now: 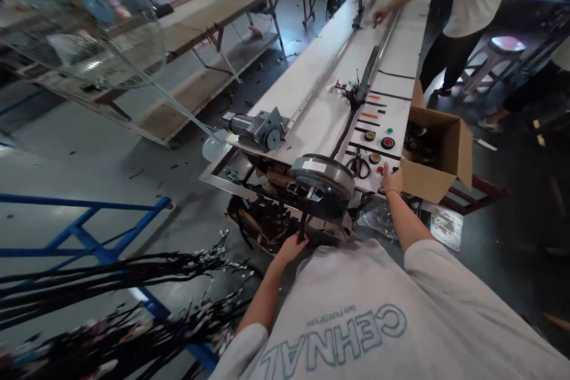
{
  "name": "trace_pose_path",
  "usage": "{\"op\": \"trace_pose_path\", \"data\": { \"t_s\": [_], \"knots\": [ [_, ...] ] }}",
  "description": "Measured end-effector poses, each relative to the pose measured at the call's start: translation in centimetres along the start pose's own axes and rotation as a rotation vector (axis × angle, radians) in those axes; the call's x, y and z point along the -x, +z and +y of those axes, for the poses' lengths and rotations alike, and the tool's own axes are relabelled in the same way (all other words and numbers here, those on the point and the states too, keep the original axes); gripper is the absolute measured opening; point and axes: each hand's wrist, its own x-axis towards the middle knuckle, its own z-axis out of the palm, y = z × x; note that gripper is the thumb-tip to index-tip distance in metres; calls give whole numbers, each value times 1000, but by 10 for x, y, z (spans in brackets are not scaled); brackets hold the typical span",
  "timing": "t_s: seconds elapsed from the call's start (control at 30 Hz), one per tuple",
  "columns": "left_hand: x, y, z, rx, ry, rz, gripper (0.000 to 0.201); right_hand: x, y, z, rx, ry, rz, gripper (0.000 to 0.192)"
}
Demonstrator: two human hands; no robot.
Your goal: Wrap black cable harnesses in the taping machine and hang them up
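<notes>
My left hand [293,247] is closed on a black cable [303,222] that hangs below a round wheel-like drum [323,173] at the table's near end. My right hand [392,180] rests at the near right corner of the long white table [312,80], a finger stretched up beside a red button [380,170]. Nothing shows in that hand, though its lower fingers are partly hidden. Black-handled scissors [358,165] and a tape roll [374,158] lie close by. A dark wire bundle [354,95] runs along the table toward the drum.
A grey motor [253,127] sits at the table's left corner. On the right stands an open cardboard box [439,151] with dark parts. A co-worker's hand [380,13] reaches over the far end. Cable bundles [133,273] hang over a blue frame [93,243] at left.
</notes>
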Motion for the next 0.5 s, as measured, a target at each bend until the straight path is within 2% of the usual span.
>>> {"op": "trace_pose_path", "data": {
  "t_s": [0.1,0.17,0.23,0.37,0.5],
  "knots": [
    [31,2,-26,-48,-27,70,38,-3,6,4,11,-10,11,81],
    [57,3,-37,-43,-43,205,45,-5,9,7,13,-13,7,82],
    [81,4,-42,-30,-59,284,50,-6,10,8,11,-11,-8,81],
    [103,2,-30,-25,-75,321,51,-7,10,9,15,-17,-10,83],
    [93,3,-9,-23,-70,374,51,-6,9,8,29,-28,-22,83]
  ]
}}
